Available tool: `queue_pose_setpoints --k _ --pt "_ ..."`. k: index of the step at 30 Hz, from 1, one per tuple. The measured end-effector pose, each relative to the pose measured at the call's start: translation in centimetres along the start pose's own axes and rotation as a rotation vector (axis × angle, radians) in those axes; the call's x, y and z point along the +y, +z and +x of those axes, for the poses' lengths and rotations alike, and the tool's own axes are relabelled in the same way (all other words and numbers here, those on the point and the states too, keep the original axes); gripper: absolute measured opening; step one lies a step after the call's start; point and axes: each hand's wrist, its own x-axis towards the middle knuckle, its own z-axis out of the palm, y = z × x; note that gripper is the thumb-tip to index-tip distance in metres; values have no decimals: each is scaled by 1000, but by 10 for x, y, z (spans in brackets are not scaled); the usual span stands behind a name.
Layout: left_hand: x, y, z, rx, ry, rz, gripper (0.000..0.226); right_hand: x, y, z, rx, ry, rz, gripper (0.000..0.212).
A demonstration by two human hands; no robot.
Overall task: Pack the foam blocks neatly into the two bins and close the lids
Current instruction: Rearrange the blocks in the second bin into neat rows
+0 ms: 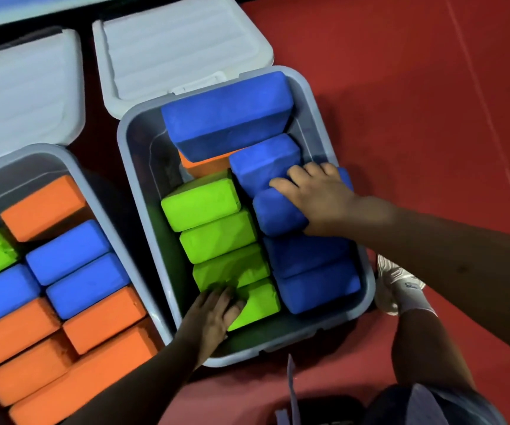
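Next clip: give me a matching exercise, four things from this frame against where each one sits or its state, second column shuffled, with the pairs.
Things:
1. left hand
2. right hand
3. large blue block
4. lid of the right bin

Places or states:
A. propped at the far end of the right bin, sticking up
B. open, tipped back
C. on the nearest green block
D. on the blue blocks by the bin's right wall

Pairs: 1-C, 2-D, 3-A, 4-B
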Motion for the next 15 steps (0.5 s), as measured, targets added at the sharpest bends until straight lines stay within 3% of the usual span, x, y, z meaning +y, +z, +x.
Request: queue_pose_setpoints --k 4,8,15 --pt "-9 -10 4 -63 8 38 115 22 13 -6 33 8 26 96" --pt "-6 -13 8 -89 -42 43 117 10 7 -9 -51 1 47 93" --pt "10 1 0 25 -131 38 111 -1 -5 -12 76 -23 22 95"
